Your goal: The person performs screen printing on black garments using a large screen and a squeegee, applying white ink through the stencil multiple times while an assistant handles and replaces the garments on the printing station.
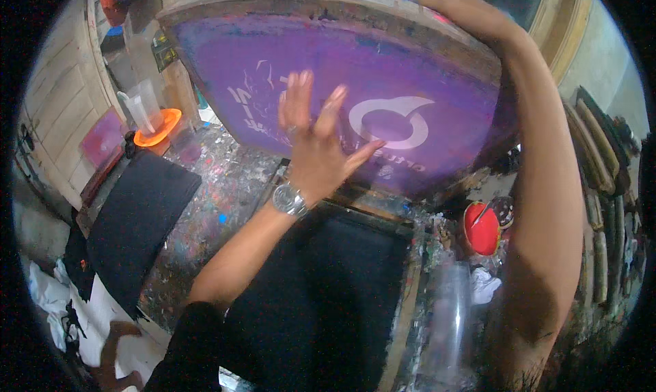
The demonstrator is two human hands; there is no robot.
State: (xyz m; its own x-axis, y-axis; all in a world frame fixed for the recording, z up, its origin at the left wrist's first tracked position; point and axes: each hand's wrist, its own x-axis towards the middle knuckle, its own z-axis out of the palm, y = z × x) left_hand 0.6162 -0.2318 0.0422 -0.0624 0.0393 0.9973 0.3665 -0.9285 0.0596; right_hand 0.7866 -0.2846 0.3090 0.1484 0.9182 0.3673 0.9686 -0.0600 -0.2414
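One raised purple screen fills twelve o'clock, its frame clasped by the right hand, left hand spread, contact uncertain; black cloth at six o'clock appears as yet unmarked.

Rough wood, matt cloth, glossy plastic.
Frame: stained wood, matt, rough; purple mesh smooth, taut. Watch: polished metal. Desk rough, paint-crusted. Black fabric matt. Clear roll: glossy plastic by look. Orange dish smooth, plastic-looking. Red paint glossy. White wad crumpled, cloth or paper unclear.
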